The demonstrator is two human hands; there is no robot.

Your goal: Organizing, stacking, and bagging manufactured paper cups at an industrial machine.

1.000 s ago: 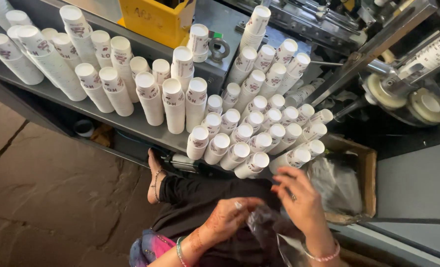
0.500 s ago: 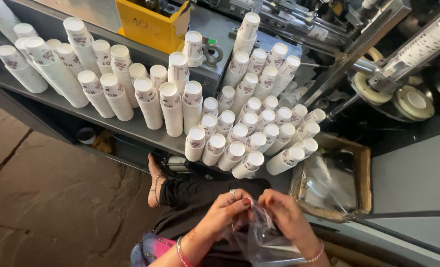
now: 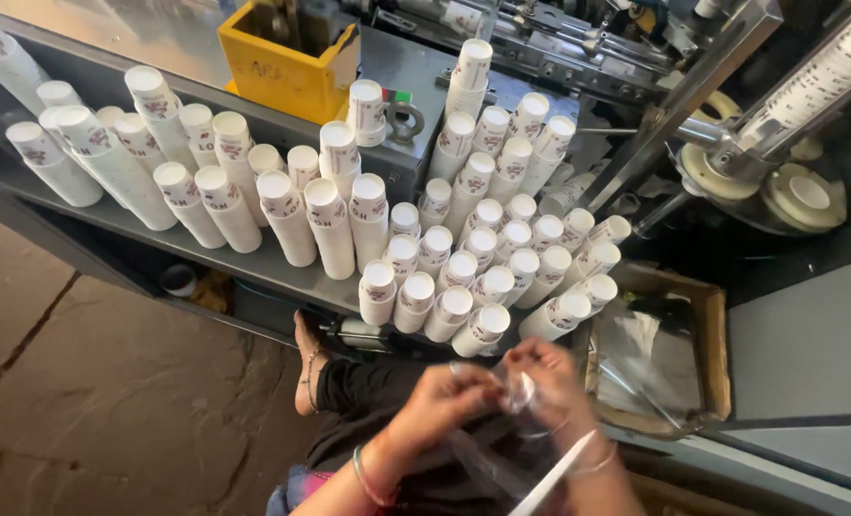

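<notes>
Both my hands meet low in the head view, over my lap, and pinch a thin clear plastic bag (image 3: 502, 449). My left hand (image 3: 441, 403) grips the bag's upper edge with the fingers curled. My right hand (image 3: 549, 382) holds the same edge from the right side, and the bag hangs down between my wrists. Just beyond my hands, many stacks of white paper cups (image 3: 444, 277) stand upside down on a grey metal shelf (image 3: 139, 225). The nearest stacks (image 3: 483, 330) lean toward me.
A yellow metal box (image 3: 287, 62) stands behind the cups, with machine parts (image 3: 750, 143) at the right. A cardboard box (image 3: 659, 354) with clear plastic bags sits right of my hands. My bare foot (image 3: 309, 368) rests on the stone floor (image 3: 110, 401).
My right hand has come in from the right to join the left at the bag's edge. Both hands have lifted a little closer to the cups.
</notes>
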